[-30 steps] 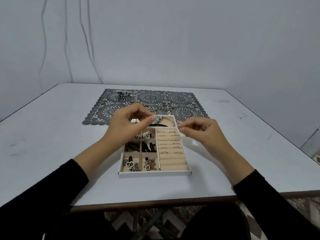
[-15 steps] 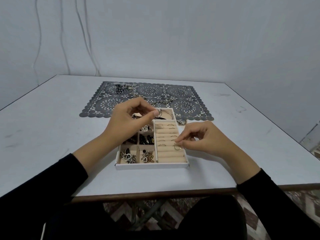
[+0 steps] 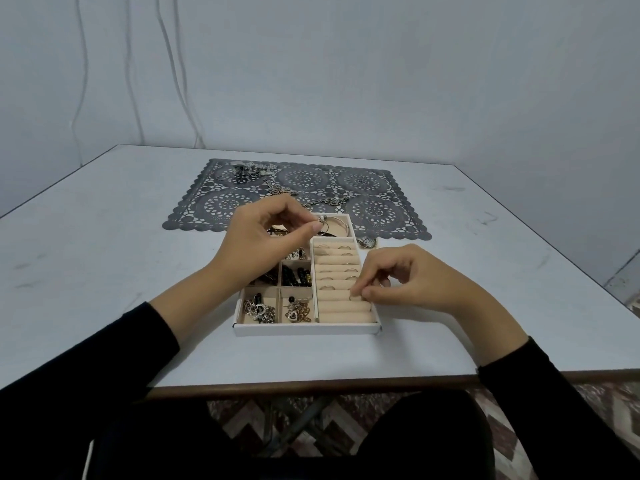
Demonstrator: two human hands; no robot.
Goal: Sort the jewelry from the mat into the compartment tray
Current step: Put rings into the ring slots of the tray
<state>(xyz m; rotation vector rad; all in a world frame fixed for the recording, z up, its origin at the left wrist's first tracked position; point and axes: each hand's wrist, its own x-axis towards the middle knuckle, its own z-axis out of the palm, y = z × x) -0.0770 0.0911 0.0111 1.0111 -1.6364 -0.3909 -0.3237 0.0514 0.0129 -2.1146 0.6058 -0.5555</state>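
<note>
Head view: sets thin metal ring (image 3: 352,297), pinched in right hand (image 3: 408,282), into roll slot (image 3: 337,295) of white beige-lined compartment tray (image 3: 304,330); pinches small silver ring (image 3: 320,224) in left hand (image 3: 263,233) above. May pop out if seated shallow.

Single view, head-worn, wide-angle. It looks forward and down across the counter (image 3: 104,271) from just behind its near edge, roughly square to the far edge. The person's dark lap and patterned floor (image 3: 606,403) fill the bottom, and bare wall (image 3: 381,81) fills the upper half. Both sleeved forearms enter from the lower corners. The left hand (image 3: 263,233) and right hand (image 3: 405,278) sit near frame centre over the compartment tray (image 3: 304,330), close to the lens. The mat (image 3: 381,216) lies just beyond, mid-distance. At this range the ring (image 3: 353,296) in the right hand's pinch reads as a thin loop, the small piece (image 3: 320,225) in the left hand's pinch as a glint. The counter's side edges splay outward toward the lens.
</note>
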